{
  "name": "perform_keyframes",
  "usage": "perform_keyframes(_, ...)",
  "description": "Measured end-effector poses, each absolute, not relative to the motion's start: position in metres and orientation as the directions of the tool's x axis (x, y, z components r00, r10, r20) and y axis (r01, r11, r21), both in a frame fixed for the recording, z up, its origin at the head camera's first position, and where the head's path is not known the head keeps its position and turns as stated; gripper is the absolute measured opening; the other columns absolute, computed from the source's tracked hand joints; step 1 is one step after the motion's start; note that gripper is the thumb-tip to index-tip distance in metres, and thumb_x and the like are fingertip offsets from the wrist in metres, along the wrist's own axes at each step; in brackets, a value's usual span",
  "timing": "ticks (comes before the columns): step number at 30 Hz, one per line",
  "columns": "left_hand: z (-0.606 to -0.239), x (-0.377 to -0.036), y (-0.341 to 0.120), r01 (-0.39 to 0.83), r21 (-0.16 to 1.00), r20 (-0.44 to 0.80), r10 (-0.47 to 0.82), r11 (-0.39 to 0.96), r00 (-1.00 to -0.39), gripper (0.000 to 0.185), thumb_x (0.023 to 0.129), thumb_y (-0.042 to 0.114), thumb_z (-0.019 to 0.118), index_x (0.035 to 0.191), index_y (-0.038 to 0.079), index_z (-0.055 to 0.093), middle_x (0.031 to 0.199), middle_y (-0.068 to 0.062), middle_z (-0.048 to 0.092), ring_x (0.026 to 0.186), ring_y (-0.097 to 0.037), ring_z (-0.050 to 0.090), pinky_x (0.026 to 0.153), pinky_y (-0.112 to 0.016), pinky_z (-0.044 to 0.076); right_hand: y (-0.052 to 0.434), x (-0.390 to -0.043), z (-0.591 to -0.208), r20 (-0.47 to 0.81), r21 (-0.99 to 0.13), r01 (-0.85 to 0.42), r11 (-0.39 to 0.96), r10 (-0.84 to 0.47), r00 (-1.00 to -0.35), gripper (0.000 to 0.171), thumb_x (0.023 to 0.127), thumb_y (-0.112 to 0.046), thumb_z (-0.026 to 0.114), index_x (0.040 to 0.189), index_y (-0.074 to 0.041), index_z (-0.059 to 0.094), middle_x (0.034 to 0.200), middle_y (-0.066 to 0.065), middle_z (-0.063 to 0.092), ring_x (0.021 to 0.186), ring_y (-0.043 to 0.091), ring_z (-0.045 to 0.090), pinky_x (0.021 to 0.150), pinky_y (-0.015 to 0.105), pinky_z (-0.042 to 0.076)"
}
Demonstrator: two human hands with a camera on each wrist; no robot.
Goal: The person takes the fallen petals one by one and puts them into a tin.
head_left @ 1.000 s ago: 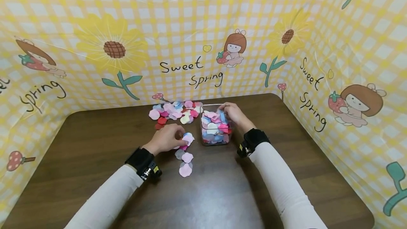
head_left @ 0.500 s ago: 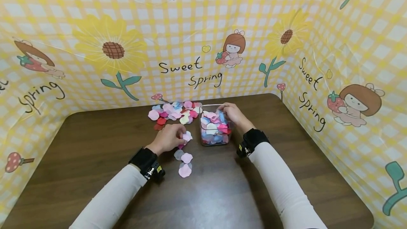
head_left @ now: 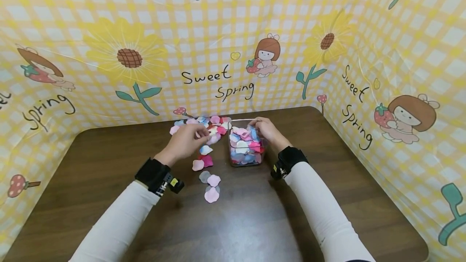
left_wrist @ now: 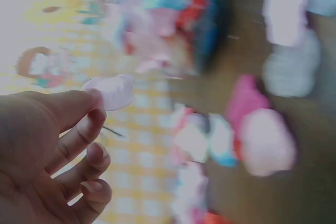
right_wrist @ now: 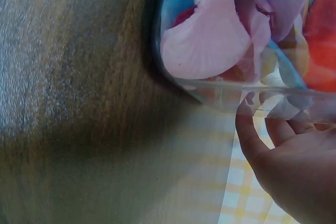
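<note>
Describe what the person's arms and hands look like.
Long white sleeves end at wide black wristbands, each carrying a small black device with a yellow mark. The left hand and right hand are bare, ungloved.

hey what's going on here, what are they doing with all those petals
A person is handling loose petals at a table. Their left hand pinches a pale pink petal, to the left of a clear container. Their right hand holds that container at its right side, near the rim. Many mixed-colour petals are already inside. More lie loose on the table: a cluster toward the far edge and a few nearer the person.
</note>
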State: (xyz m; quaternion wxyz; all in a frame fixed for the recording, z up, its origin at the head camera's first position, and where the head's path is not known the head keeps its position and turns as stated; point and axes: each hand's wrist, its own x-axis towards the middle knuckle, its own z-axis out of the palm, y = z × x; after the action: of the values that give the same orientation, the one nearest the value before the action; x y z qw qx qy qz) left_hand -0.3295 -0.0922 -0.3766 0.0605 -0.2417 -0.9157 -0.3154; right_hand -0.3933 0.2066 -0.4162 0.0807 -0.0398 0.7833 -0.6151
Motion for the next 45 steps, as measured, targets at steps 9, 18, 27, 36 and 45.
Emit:
perform_keyframes(9, -0.349, -0.331, -0.033, 0.641, 0.426, 0.457, 0.46, 0.638, -0.761, 0.012, 0.095, 0.022, 0.075, 0.102, 0.014, 0.081, 0.097, 0.0, 0.076, 0.07, -0.014, 0.06, 0.062, -0.032, 0.045, 0.205, -0.395, -0.417, -0.092, -0.969, 0.053, 0.24, -0.155, -0.984, 0.039, 0.091, 0.001, 0.037, 0.119, 0.006, 0.062, 0.062, -0.003, 0.035, 0.054, 0.013, 0.028, 0.063, 0.034, 0.031)
perform_keyframes(18, -0.362, -0.335, 0.001, 0.674, 0.397, 0.411, 0.536, 0.623, -0.737, 0.016, 0.096, 0.02, 0.074, 0.108, 0.012, 0.08, 0.102, 0.0, 0.076, 0.093, -0.022, 0.068, 0.07, -0.035, 0.05, 0.206, -0.397, -0.414, -0.052, -0.97, 0.01, 0.244, -0.166, -0.985, 0.036, 0.09, 0.001, 0.037, 0.115, 0.008, 0.064, 0.071, -0.001, 0.047, 0.059, 0.012, 0.036, 0.06, 0.026, 0.034)
perform_keyframes(27, -0.373, -0.33, -0.09, 0.502, 0.434, 0.263, 0.428, 0.748, -0.865, 0.021, 0.095, 0.023, 0.075, 0.111, 0.01, 0.077, 0.102, -0.003, 0.075, 0.097, -0.024, 0.068, 0.082, -0.045, 0.051, 0.205, -0.394, -0.41, -0.073, -0.957, 0.026, 0.288, -0.152, -0.986, 0.04, 0.092, 0.0, 0.037, 0.123, 0.007, 0.062, 0.119, 0.016, 0.062, 0.084, 0.015, 0.051, 0.072, 0.026, 0.041)
perform_keyframes(36, -0.416, -0.318, -0.128, 0.37, 0.424, -0.133, 0.461, 0.827, -0.878, 0.035, 0.087, 0.029, 0.083, 0.113, 0.009, 0.072, 0.104, -0.005, 0.071, 0.097, -0.024, 0.063, 0.082, -0.05, 0.051, 0.208, -0.39, -0.411, -0.103, -0.96, 0.061, 0.272, -0.144, -0.984, 0.041, 0.093, 0.0, 0.036, 0.124, 0.007, 0.062, 0.128, 0.019, 0.06, 0.091, 0.018, 0.053, 0.077, 0.029, 0.043)
perform_keyframes(45, -0.411, -0.315, -0.127, 0.381, 0.488, -0.078, 0.474, 0.785, -0.877, 0.015, 0.086, 0.022, 0.084, 0.083, 0.017, 0.07, 0.079, 0.003, 0.065, 0.077, -0.016, 0.057, 0.067, -0.034, 0.045, 0.205, -0.391, -0.411, -0.099, -0.96, 0.056, 0.273, -0.147, -0.984, 0.04, 0.093, 0.0, 0.037, 0.124, 0.007, 0.061, 0.117, 0.015, 0.06, 0.082, 0.016, 0.05, 0.072, 0.028, 0.04)
